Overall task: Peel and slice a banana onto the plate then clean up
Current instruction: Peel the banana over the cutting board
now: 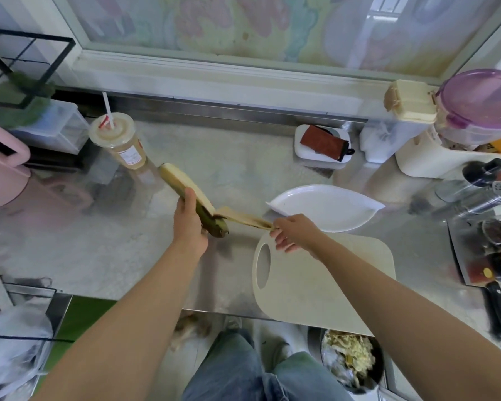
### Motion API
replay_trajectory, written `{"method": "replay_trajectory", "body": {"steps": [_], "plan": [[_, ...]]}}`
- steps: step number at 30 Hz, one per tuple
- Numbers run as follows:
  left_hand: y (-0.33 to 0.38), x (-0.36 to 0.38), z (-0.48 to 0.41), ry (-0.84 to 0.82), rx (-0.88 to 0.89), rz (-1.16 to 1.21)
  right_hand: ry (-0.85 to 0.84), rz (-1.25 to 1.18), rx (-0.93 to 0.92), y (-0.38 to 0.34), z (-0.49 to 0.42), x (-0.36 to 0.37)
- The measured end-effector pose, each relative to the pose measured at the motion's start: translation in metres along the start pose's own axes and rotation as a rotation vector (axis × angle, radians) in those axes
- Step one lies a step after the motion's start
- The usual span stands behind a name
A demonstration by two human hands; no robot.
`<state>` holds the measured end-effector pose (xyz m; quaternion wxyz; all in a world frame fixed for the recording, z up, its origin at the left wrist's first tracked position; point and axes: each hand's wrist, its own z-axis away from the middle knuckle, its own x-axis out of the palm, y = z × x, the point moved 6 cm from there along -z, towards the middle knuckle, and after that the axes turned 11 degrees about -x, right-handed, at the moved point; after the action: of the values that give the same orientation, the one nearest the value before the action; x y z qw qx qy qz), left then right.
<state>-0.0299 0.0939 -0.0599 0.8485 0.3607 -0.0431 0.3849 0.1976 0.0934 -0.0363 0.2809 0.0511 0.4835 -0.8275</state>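
From the head view, my left hand point(189, 224) has its grip closed around the banana point(185, 188), which I hold up over the tabletop point(99, 250), left of the plate point(326, 208). My right hand point(294, 233) pinches the end of a peel strip point(243, 219) and stretches it toward the plate side. The strip is attached near the lower, dark green end of the fruit.

I judge the peeling as only begun: one strip is open and pale flesh shows along the upper side, but the other side keeps its skin. The plate is bare, and the cutting board point(324, 282) in front of me has nothing on it. So the rest of the peeling, all slicing and the cleaning are left.

A knife point(496, 308) lies at the right, well apart from my hands; its blade is partly under other things and hard to read. My left palm hides the middle of the banana, so I cannot tell how far the skin is loose there. The bin point(350, 363) below the tabletop edge is cut by my right arm.
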Motion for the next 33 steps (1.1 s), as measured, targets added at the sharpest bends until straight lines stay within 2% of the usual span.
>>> {"method": "replay_trajectory", "body": {"steps": [2,4,6,9,12,18,23,30,33], "plan": [[0.003,0.006,0.006,-0.096,0.035,-0.234,0.104,0.103,-0.116,-0.012,-0.011,-0.01],[0.002,0.013,0.016,-0.175,0.078,-0.414,0.184,0.001,-0.235,-0.034,-0.017,-0.011],[-0.002,0.019,0.023,-0.26,0.092,-0.554,0.173,-0.197,-0.327,-0.058,-0.022,-0.004],[-0.009,0.022,0.028,-0.362,0.038,-0.726,0.151,-0.233,-0.406,-0.08,-0.027,0.004],[-0.015,0.021,0.03,-0.426,-0.051,-0.751,0.184,-0.222,-0.404,-0.079,-0.031,0.005],[-0.015,0.022,0.032,-0.476,-0.084,-0.835,0.137,-0.27,-0.349,-0.07,-0.032,0.004],[-0.015,0.021,0.027,-0.483,-0.101,-0.903,0.093,-0.19,-0.339,-0.072,-0.032,0.001],[-0.018,0.02,0.022,-0.506,-0.054,-1.016,0.241,0.073,-0.383,-0.075,-0.034,-0.002],[-0.016,0.022,0.021,-0.504,-0.032,-1.006,0.292,-0.005,-0.355,-0.072,-0.036,-0.002]]}}
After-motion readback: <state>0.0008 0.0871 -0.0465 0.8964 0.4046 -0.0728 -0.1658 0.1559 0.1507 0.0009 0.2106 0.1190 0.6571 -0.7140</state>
